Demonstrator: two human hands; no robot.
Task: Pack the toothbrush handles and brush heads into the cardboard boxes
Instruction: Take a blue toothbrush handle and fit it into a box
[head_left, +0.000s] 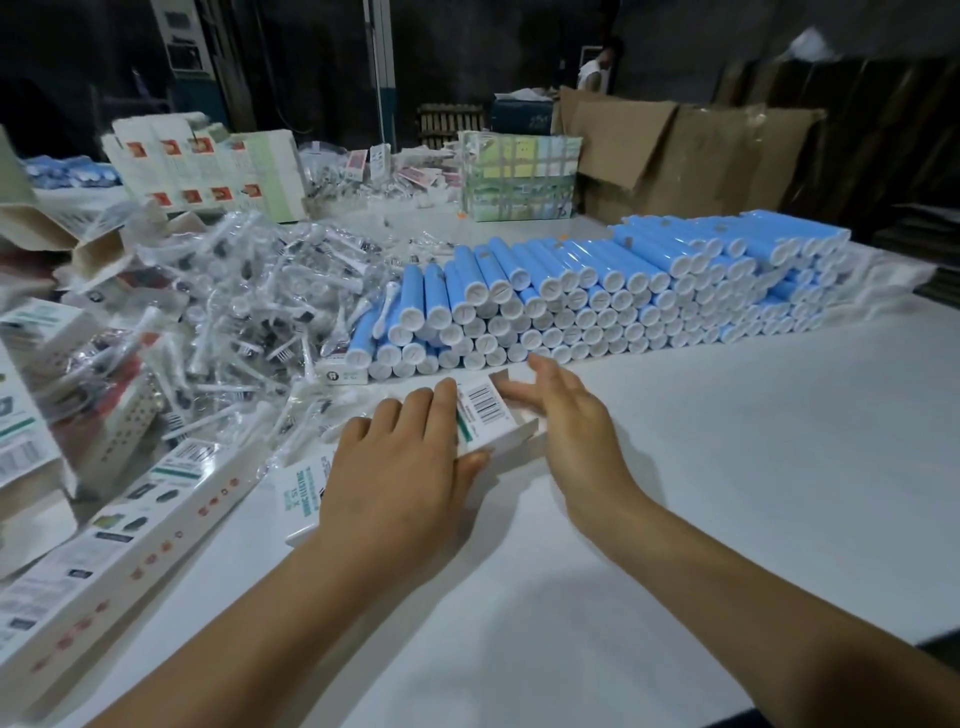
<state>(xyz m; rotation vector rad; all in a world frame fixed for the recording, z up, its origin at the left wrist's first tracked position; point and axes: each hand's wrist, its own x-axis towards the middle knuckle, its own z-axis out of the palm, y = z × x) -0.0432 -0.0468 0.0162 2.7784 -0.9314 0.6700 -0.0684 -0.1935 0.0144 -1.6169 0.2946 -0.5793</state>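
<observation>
Near the centre of the frame, slightly low, a long white cardboard box with a barcode and green printing (485, 415) lies on the white table (727, 467), its far end flap open. The left hand (400, 467) lies on top of the box with its fingers curved over the upper face and its thumb against the near side, holding it. The right hand (576, 415) is just right of the box's open end, fingers straight and loose, holding nothing; its fingertips are blurred at the flap, and contact cannot be judged. Just beyond the box, across the middle of the frame, stands a stacked bank of light-blue toothbrush handles with white round end caps (623, 296), caps facing the camera. To the left of that, a loose heap of white brush heads in clear plastic sleeves (249, 306) covers the table. Along the lower left edge lie more long printed white boxes (119, 545), and brown corrugated cardboard sheets (691, 150) lean at the upper right.
</observation>
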